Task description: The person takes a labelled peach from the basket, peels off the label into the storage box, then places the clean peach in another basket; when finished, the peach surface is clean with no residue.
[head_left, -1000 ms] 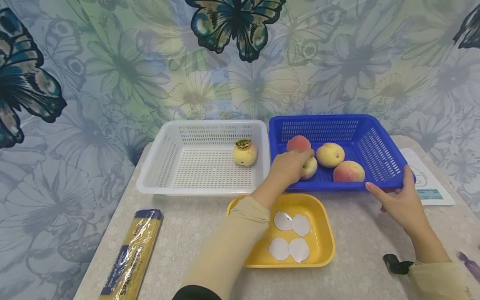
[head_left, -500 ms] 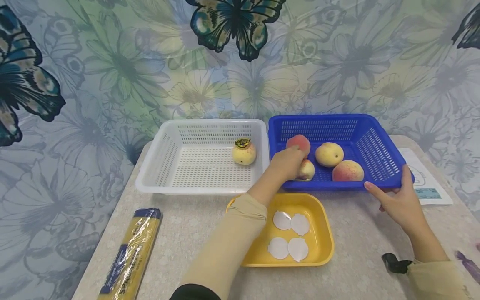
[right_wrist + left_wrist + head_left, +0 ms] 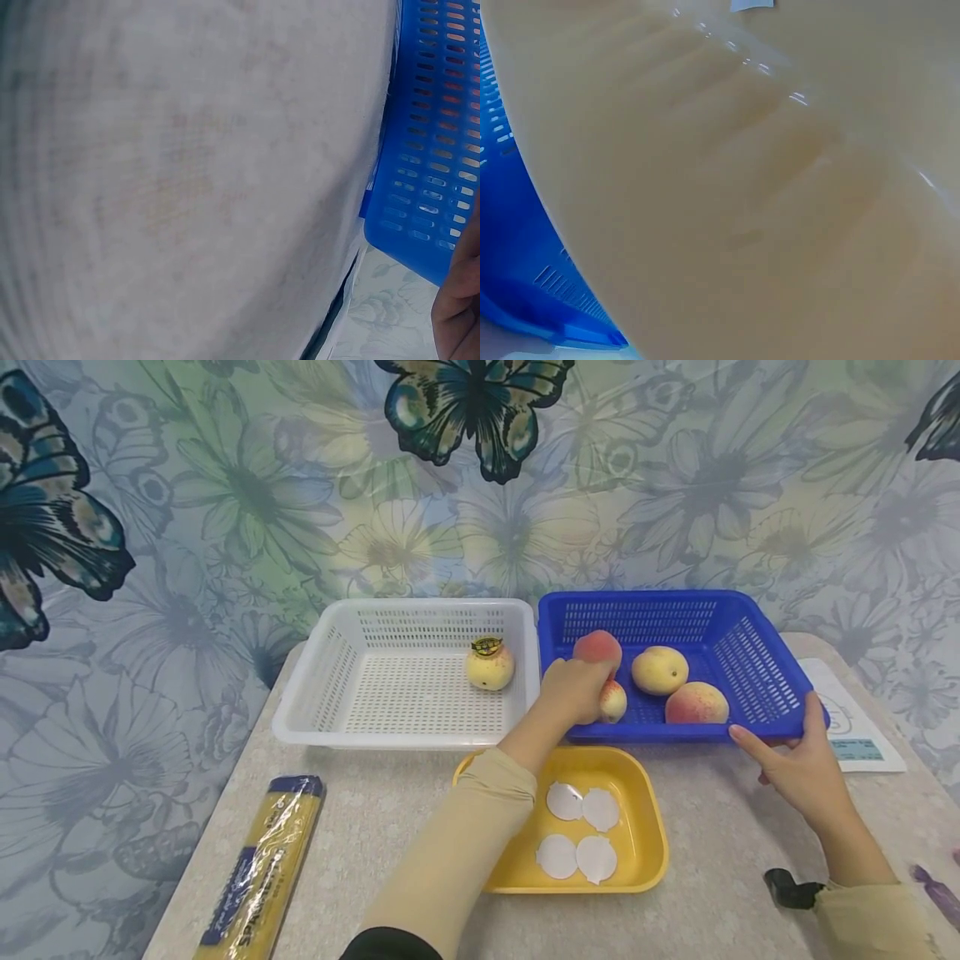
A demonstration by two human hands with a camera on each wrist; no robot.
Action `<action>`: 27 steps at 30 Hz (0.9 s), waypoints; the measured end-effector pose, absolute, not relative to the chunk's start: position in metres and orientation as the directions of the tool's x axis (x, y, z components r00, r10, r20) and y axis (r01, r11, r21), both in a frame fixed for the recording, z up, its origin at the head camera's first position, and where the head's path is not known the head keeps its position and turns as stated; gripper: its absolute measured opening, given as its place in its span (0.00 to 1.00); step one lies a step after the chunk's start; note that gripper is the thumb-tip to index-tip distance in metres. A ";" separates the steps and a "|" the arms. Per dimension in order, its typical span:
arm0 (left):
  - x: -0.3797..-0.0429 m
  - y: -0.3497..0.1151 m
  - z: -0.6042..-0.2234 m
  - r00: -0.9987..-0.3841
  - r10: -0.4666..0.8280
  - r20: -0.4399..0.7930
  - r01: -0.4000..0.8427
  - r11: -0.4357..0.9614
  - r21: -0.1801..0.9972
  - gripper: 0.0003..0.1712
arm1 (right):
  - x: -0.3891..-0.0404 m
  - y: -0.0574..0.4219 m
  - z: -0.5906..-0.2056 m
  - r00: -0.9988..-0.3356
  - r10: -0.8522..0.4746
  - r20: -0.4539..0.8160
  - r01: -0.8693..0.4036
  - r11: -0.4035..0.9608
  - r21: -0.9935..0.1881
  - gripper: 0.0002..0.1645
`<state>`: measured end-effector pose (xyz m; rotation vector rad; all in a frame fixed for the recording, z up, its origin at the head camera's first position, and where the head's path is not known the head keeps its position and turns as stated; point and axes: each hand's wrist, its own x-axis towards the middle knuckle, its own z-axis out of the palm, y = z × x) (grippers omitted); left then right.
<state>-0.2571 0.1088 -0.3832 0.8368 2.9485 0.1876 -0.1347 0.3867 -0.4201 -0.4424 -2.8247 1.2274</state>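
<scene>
In the head view my left hand reaches into the left part of a blue basket. It grips a yellow-red peach, which shows at the hand's right side; the fingertips are mostly hidden. A redder peach lies just beyond that hand. Two more peaches lie to the right, a yellow one and a pinkish one. My right hand holds the basket's front right corner, thumb at the front rim and fingers along the side. The right wrist view shows part of this hand by the basket.
Left of the blue basket stands a white basket containing a peach with a black-and-gold label. In front is a yellow tray with several round white papers. A yellow-blue package lies left; a printed sheet lies right.
The peach under my left hand has turned and shifted slightly left, now showing a redder side. My left hand has dipped a little and shifted left. The right hand stays at the basket corner.
</scene>
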 end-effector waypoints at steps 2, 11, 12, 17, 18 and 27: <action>-0.257 0.108 -0.384 -0.857 0.515 -0.027 0.507 0.852 0.132 0.29 | -0.135 0.387 -0.420 -0.960 0.269 -0.082 0.243 0.649 -0.721 0.70; -0.252 0.079 -0.355 -0.834 0.551 -0.007 0.509 0.775 0.375 0.33 | -0.134 0.386 -0.419 -0.957 0.272 -0.099 0.257 0.642 -0.722 0.70; -0.251 0.073 -0.349 -0.835 0.550 -0.008 0.502 0.769 0.395 0.37 | -0.133 0.385 -0.419 -0.957 0.273 -0.102 0.260 0.642 -0.721 0.70; -0.237 0.030 -0.324 -0.863 0.503 0.045 0.453 0.731 0.510 0.45 | -0.131 0.385 -0.415 -0.954 0.279 -0.112 0.276 0.670 -0.689 0.71; -0.233 0.019 -0.321 -0.873 0.484 0.067 0.441 0.723 0.532 0.45 | -0.130 0.385 -0.413 -0.953 0.282 -0.113 0.282 0.682 -0.675 0.71; -0.204 -0.103 -0.331 -0.955 0.215 0.204 0.296 0.741 0.603 0.51 | -0.123 0.369 -0.391 -0.940 0.337 0.061 0.205 0.697 -0.687 0.64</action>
